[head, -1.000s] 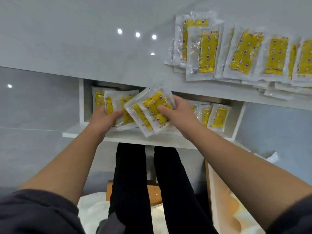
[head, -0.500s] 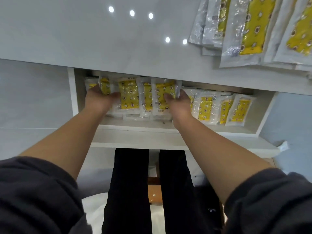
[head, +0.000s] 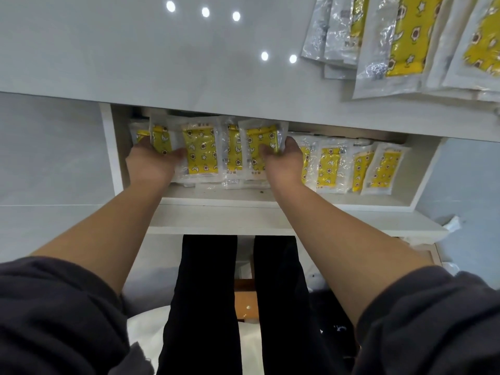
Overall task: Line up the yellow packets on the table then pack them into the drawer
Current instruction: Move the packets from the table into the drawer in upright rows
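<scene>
My left thumb [head: 177, 153] lies flat across the front of a fanned batch of clear-plastic packets with yellow patterned inserts [head: 200, 154]. My other fingers are tucked behind it out of sight, so my left hand [head: 151, 162] pinches the batch at its nine o'clock end. My right hand [head: 284, 161] pinches the three o'clock end, thumb on the front and fingers curled round the edge. The batch stands on its lower edge in the left half of the open white drawer [head: 270, 203], its top toward twelve o'clock under the lip of the pale grey table [head: 135, 63]. To do this well, I reckon I should squeeze the fan together, tap its bottom edges level on the drawer floor, and ease my grip off slowly, since the slick film looks apt to slide apart. A row of packed packets [head: 328, 165] sits just beside my right knuckles at three o'clock, and the drawer's left wall is near my left hand, so my way out is toward six o'clock. More unpacked packets [head: 405, 44] wait on the table at one o'clock.
</scene>
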Available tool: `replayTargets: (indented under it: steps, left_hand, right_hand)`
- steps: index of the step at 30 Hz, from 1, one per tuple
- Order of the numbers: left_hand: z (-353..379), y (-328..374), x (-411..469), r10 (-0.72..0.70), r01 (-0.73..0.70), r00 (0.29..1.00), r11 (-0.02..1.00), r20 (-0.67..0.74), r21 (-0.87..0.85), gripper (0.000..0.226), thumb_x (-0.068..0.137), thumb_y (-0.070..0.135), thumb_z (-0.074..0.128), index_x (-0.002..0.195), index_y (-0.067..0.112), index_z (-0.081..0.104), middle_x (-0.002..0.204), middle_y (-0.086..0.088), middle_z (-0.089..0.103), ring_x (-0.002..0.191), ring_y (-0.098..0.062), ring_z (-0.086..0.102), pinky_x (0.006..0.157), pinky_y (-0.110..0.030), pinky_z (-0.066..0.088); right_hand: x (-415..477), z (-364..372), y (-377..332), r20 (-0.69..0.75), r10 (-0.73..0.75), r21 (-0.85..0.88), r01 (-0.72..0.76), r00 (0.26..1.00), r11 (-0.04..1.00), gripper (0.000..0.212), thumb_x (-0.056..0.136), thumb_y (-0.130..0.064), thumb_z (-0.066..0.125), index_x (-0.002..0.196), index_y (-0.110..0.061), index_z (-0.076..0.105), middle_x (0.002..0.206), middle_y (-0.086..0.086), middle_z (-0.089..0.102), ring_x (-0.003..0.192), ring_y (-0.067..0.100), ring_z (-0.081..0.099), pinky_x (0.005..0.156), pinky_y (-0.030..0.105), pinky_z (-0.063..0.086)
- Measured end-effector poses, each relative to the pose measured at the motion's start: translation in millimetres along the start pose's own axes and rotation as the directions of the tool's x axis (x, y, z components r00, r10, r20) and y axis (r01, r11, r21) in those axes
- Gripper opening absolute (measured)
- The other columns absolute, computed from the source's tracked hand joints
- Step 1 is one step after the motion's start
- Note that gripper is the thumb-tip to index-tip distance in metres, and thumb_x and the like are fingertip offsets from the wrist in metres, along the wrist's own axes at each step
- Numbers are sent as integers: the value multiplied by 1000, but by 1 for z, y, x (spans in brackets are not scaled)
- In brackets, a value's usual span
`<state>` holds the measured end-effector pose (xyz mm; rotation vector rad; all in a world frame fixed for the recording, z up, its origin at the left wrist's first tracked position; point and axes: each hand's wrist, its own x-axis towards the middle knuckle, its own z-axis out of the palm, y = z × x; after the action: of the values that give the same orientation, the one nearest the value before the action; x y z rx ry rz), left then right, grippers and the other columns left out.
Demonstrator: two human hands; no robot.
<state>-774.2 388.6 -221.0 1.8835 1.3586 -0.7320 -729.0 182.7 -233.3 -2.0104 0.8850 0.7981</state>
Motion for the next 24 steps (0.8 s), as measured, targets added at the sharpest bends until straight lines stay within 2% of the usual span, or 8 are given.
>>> replayTargets:
  steps: [5, 8, 11, 13, 16, 18, 21, 24]
  left_hand:
    - [-2, -3, -1, 51, -51, 998, 999, 27, -1, 56, 76, 46, 77, 118, 13, 57, 101, 0, 63, 87, -22, 59, 75, -30, 46]
    - [-5, -4, -1, 80, -78, 993, 996, 82, -32, 50, 90, 54, 57, 124, 17, 55, 104, 0, 59, 90, -24, 57, 79, -32, 42]
    - [-10, -6, -1, 98, -96, 993, 995, 69, -31, 39, 101, 42, 40, 123, 12, 53, 101, -7, 55, 86, -26, 52, 78, -36, 42]
    - [-13, -7, -1, 111, -111, 994, 994, 20, -3, 35, 103, 34, 38, 124, 8, 50, 102, -10, 55, 88, -28, 52, 78, -36, 42]
    - [-15, -6, -3, 86, -82, 994, 995, -74, 63, 29, 100, 14, 39, 128, 4, 42, 115, -20, 56, 101, -38, 55, 79, -37, 42]
    - [-12, -3, -7, 99, -88, 991, 989, -86, 115, 37, 94, 3, 41, 130, 0, 35, 122, -23, 53, 109, -42, 53, 83, -43, 43]
    - [-4, 2, -13, 151, -121, 984, 955, -95, 271, 62, 86, -3, 48, 143, -2, 24, 138, -26, 38, 124, -44, 41, 103, -47, 37]
    - [1, 3, -20, 280, -222, 958, 856, -58, 467, 85, 82, 3, 61, 151, 2, 10, 146, -26, 26, 129, -46, 33, 105, -50, 35]
  right_hand:
    - [-3, -1, 2, 6, -14, -28, 14, 1000, 999, 17, 89, -17, 63, 97, -7, 52, 70, -2, 49, 57, 10, 43, 50, 22, 35]
    - [-7, -3, 4, 20, -47, -28, 48, 999, 998, 16, 89, -15, 64, 99, -6, 56, 73, -3, 53, 58, 7, 47, 51, 19, 38]
    - [-9, -5, 7, 31, -62, -33, 63, 998, 997, 14, 89, -14, 64, 99, -9, 56, 71, -10, 51, 60, 2, 48, 51, 15, 37]
    - [-9, -6, 7, 34, -72, -36, 73, 997, 997, 19, 89, -14, 64, 105, -7, 57, 74, -11, 53, 63, 2, 50, 56, 20, 40]
    - [-9, -7, 6, 39, -89, -59, 91, 995, 994, 22, 90, -16, 64, 108, -7, 55, 77, -7, 54, 67, 9, 52, 63, 20, 41]
    - [-7, -7, 5, 43, -102, -84, 106, 994, 991, 18, 90, -17, 64, 101, -9, 52, 73, -7, 51, 62, 8, 49, 55, 18, 38]
    - [-5, -8, 6, 42, -117, -96, 120, 992, 988, 22, 90, -17, 64, 106, -5, 55, 79, 2, 57, 63, 12, 50, 59, 23, 41]
    - [-3, -8, 6, 39, -111, -98, 115, 993, 989, 26, 90, -18, 64, 111, -4, 55, 79, 2, 57, 61, 10, 50, 57, 23, 40]
